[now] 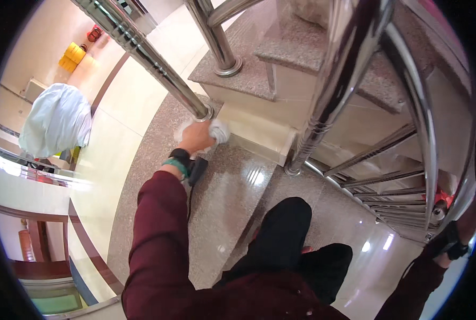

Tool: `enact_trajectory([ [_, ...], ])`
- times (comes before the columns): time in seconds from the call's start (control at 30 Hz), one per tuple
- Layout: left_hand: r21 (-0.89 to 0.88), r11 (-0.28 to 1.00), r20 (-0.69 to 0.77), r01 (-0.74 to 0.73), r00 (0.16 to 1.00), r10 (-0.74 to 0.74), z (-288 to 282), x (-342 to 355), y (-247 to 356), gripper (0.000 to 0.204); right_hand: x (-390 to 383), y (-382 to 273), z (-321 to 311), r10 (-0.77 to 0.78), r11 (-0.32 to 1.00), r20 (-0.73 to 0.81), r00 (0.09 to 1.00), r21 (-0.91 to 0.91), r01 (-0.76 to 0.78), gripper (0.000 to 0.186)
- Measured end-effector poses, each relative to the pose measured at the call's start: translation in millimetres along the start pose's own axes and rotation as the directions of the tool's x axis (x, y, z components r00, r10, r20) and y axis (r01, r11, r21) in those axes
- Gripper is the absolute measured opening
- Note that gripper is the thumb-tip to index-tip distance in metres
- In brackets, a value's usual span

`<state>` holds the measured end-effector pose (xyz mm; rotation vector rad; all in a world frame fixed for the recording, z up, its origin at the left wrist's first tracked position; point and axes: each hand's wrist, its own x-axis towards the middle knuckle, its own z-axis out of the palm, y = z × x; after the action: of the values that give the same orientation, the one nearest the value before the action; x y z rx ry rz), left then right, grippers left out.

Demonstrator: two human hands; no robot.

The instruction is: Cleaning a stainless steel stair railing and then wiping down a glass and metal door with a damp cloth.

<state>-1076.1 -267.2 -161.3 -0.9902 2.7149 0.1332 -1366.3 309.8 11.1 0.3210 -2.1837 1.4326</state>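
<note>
My left hand (197, 137) presses a white cloth (218, 131) onto the speckled granite step, right at the foot of a shiny metal post (160, 74). Its fingers close around the cloth, which bunches out on both sides. A dark band and a green band circle that wrist, with a small black device (198, 169) and a cable beside them. At the far right rim my right hand (468, 218) is beside the curved metal railing (427, 154). Its fingers are in shadow and cut off, so whether it grips the rail is unclear.
Granite stairs (238, 80) rise ahead with metal balusters and a thick upright post (323, 112). Barred railing runs down to the right. My bent knees (280, 229) rest over the lower step. To the left are a white cloth-covered object (57, 120) and a yellow item (71, 57).
</note>
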Motion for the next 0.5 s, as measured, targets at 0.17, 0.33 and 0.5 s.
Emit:
enact_trajectory([
  [0.17, -0.999, -0.013, -0.049, -0.048, 0.998, 0.042, -64, -68, 15, 0.044, 27, -61, 35, -0.072, 0.987, 0.106, 0.992, 0.154, 0.055, 0.076],
  [0.33, -0.878, -0.357, -0.377, -0.32, 0.92, 0.103, -162, -128, 109, 0.047, 4, -111, 71, -0.187, 0.981, 0.206, 0.961, 0.094, 0.171, 0.082],
  [0.5, -0.852, -0.28, -0.504, -0.443, 0.838, 0.207, -206, -102, 200, 0.055, -6, -140, 63, -0.104, 0.995, 0.273, 0.957, 0.024, 0.101, 0.076],
])
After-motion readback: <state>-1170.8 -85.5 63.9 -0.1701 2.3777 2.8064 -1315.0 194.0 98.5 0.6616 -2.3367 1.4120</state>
